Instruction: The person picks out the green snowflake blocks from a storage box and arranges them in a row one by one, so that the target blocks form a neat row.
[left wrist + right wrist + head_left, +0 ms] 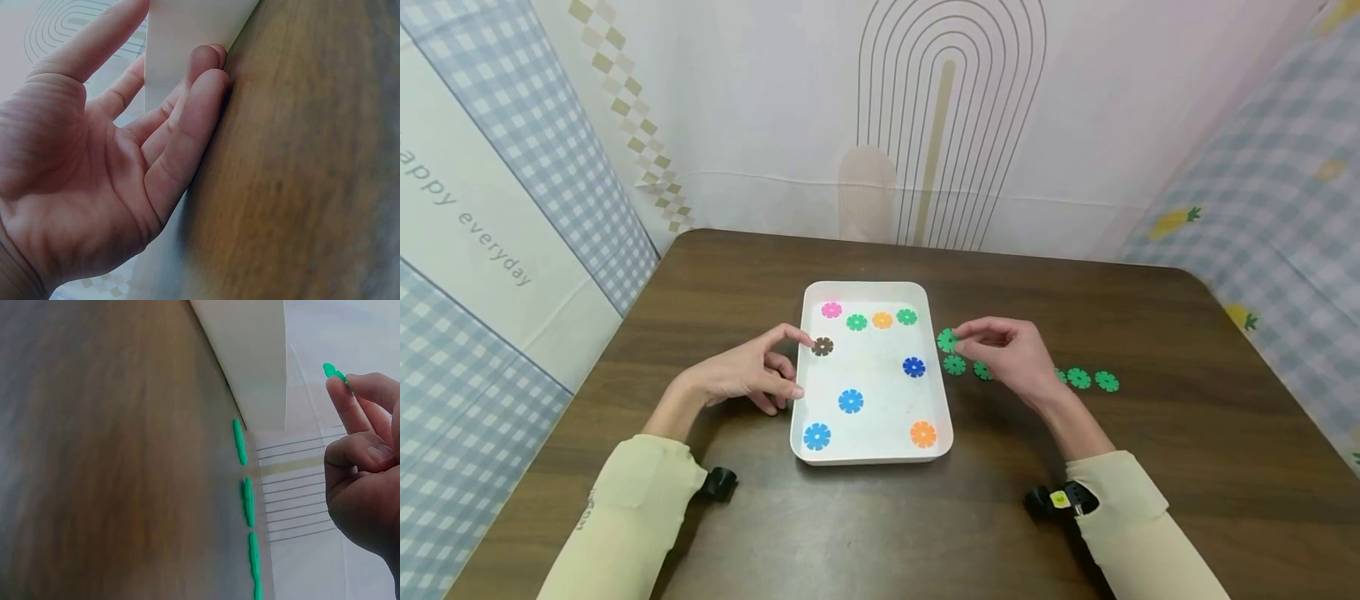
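My left hand (748, 371) is at the left side of a white tray (880, 450), index finger and thumb spread along its rim. The index fingertip is close to a brown notched disc (822, 347) inside; whether they touch I cannot tell. In the left wrist view the other fingers lie loosely bent by the tray's outer wall. Just off the tray's right side, my right hand (1011, 354) pinches a green notched disc (947, 340) between thumb and fingertips, raised above the table in the right wrist view. Below it lies another green disc (954, 365).
Inside the tray are pink (831, 310), yellow-orange (882, 320), dark blue (913, 367), light blue (851, 401), orange (923, 434) and green discs (857, 322). More green discs (1107, 381) form a row rightward on the brown table (880, 533), partly behind my right hand. Patterned cloth surrounds it.
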Action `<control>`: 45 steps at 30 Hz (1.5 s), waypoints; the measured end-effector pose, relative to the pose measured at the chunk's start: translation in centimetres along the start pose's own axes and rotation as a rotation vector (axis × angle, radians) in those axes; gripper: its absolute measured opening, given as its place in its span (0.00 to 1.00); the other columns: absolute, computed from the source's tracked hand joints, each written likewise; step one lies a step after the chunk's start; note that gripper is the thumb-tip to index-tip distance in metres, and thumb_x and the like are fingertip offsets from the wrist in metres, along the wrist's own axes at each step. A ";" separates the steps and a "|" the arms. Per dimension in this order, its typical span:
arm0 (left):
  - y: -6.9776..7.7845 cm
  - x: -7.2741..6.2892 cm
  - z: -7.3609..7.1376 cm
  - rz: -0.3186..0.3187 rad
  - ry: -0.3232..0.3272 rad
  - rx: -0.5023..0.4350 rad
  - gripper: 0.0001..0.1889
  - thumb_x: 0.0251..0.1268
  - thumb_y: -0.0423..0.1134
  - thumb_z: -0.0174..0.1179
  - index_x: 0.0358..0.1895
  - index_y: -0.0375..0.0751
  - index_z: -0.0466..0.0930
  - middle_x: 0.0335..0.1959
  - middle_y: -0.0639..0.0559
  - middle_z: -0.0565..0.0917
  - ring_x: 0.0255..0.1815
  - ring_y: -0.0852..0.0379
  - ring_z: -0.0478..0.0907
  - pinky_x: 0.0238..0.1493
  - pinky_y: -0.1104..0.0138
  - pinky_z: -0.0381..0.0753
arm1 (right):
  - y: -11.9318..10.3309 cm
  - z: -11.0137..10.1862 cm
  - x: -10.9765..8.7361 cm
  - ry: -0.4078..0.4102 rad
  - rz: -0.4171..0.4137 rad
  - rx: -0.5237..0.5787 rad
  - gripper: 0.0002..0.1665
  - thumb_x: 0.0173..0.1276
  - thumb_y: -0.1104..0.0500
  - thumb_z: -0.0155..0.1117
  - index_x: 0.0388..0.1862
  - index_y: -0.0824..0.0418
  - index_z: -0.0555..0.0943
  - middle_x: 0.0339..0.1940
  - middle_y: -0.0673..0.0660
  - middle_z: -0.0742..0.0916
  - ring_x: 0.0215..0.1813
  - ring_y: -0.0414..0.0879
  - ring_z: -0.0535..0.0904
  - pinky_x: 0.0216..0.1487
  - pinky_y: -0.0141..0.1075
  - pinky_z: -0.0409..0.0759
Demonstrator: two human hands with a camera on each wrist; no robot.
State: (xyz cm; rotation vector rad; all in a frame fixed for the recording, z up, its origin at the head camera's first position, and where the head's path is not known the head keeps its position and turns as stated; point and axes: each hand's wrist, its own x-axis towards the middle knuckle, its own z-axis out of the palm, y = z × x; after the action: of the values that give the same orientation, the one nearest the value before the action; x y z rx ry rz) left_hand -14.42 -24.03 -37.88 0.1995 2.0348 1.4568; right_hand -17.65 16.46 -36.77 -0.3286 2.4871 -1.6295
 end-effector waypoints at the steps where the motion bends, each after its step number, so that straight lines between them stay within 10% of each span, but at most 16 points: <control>1: 0.0 0.0 0.0 0.001 -0.001 -0.001 0.42 0.64 0.37 0.75 0.75 0.48 0.58 0.38 0.46 0.80 0.35 0.46 0.85 0.37 0.54 0.89 | 0.1 -0.1 -0.1 0.004 0.000 -0.008 0.17 0.70 0.53 0.77 0.51 0.61 0.90 0.46 0.52 0.92 0.45 0.58 0.86 0.38 0.38 0.83; 20: -0.2 0.0 -0.1 0.004 -0.001 0.006 0.42 0.65 0.37 0.75 0.75 0.48 0.58 0.38 0.45 0.80 0.36 0.46 0.85 0.38 0.54 0.89 | 2.0 -3.5 -2.7 0.084 0.001 -0.055 0.21 0.71 0.50 0.76 0.56 0.61 0.88 0.39 0.38 0.92 0.45 0.48 0.89 0.39 0.38 0.85; 33: -0.2 0.0 0.0 0.013 -0.007 0.011 0.42 0.65 0.38 0.75 0.76 0.48 0.58 0.37 0.45 0.80 0.36 0.46 0.85 0.38 0.54 0.89 | 3.0 -9.4 -5.2 0.220 0.036 0.188 0.16 0.69 0.60 0.77 0.54 0.60 0.89 0.34 0.44 0.93 0.16 0.43 0.62 0.18 0.43 0.55; 45: 0.0 0.0 -0.1 -0.003 -0.002 0.011 0.42 0.65 0.37 0.75 0.76 0.48 0.58 0.38 0.45 0.80 0.36 0.45 0.85 0.38 0.54 0.89 | 5.3 -12.7 -6.3 0.320 0.158 -0.034 0.21 0.73 0.52 0.74 0.62 0.56 0.86 0.36 0.33 0.92 0.34 0.34 0.78 0.27 0.35 0.69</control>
State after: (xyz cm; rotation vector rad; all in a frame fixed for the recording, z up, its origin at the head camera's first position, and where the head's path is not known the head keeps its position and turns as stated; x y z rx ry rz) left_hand -14.49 -24.10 -37.92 0.2021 2.0416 1.4429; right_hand -15.24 31.44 -36.55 0.1349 2.6861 -1.6894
